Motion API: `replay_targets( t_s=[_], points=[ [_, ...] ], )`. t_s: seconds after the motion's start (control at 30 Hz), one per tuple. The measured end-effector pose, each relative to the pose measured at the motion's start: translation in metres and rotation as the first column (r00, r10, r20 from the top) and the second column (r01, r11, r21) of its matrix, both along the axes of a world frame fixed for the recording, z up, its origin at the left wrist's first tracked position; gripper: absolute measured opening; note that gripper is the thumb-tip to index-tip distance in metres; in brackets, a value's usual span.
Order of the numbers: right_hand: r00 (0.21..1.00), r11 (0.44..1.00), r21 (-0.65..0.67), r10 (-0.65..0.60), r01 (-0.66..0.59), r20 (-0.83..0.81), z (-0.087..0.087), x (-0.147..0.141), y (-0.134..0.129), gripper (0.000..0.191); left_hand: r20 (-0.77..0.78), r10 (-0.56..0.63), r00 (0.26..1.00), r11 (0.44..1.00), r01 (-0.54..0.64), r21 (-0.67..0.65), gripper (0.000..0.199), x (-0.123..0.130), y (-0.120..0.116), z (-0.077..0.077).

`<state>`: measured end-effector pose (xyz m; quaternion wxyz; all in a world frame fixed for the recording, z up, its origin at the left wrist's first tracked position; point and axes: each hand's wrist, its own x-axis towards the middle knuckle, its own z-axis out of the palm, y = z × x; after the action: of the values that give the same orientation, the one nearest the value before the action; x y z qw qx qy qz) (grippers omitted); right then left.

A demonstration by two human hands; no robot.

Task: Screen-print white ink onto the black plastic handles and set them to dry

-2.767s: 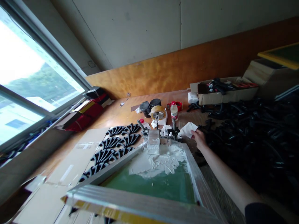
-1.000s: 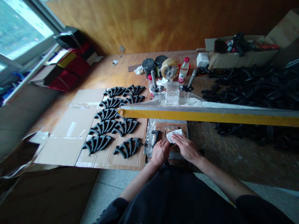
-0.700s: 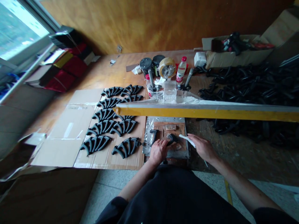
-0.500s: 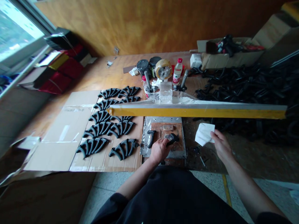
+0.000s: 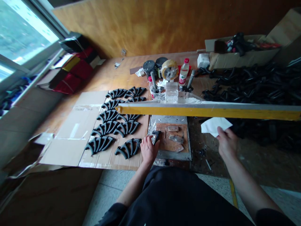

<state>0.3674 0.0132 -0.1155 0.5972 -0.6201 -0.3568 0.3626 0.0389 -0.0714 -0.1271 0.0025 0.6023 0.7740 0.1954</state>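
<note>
"Room for moving, where is it?"

"On the table [image 5: 110,73], right of the metal plate [image 5: 169,120]: dark wood runs to the front edge, carrying a white stick [image 5: 208,164] and some black scraps [image 5: 201,152]. Left of the plate, cardboard [image 5: 90,122] reaches the front edge."

"And the hands?"

"The right hand [image 5: 227,143] pinches a white sheet [image 5: 216,126] above that dark wood. The left hand [image 5: 150,148] is at a black curved piece [image 5: 155,137], by the plate's left edge; I can't tell if its fingers grip it."

"How many of each?"

"Ten fans of black parts [image 5: 127,148] on the cardboard, two columns of five. Three small blocks [image 5: 176,138] on the plate's brown board [image 5: 168,146]. Toward the table's back edge, two dark jars [image 5: 148,67], two red-capped bottles [image 5: 184,72], one tape roll [image 5: 169,69], one white box [image 5: 203,60] and one open carton [image 5: 237,61]. The black heap [image 5: 246,84] on the table's right side is too tangled to count."

"What's in the way?"

"A long rail [image 5: 207,112] with yellow tape, raised over the plate's back part, hiding bits of the fans and heap. Two metal posts [image 5: 153,79] stand behind it."
</note>
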Motion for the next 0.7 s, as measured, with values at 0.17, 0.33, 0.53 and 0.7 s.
replay_targets(
  t_s=[0.17, 0.33, 0.53, 0.7],
  points=[
    [0.747, 0.932, -0.148, 0.354, -0.331, 0.563, 0.001, -0.064, -0.007, 0.035, 0.004, -0.061, 0.998, 0.993, 0.061, -0.098, 0.022, 0.0, -0.004, -0.005],
    [0.438, 0.66, -0.01, 0.51, -0.751, 0.74, 0.006, -0.111, -0.013, 0.045, 0.078, -0.404, 0.912, 0.911, 0.408, -0.059, 0.023, 0.023, -0.008, 0.005],
    [0.14, 0.477, -0.135, 0.497, -0.868, 0.856, -0.013, -0.124, -0.021, 0.049, 0.037, -0.457, 0.889, 0.883, 0.458, -0.098, 0.014, 0.031, -0.01, 0.0],
    [0.07, 0.452, -0.188, 0.496, -0.872, 0.866, -0.014, -0.106, -0.039, 0.047, 0.043, -0.457, 0.888, 0.881, 0.459, -0.119, 0.012, 0.031, -0.008, 0.004]
  ],
)
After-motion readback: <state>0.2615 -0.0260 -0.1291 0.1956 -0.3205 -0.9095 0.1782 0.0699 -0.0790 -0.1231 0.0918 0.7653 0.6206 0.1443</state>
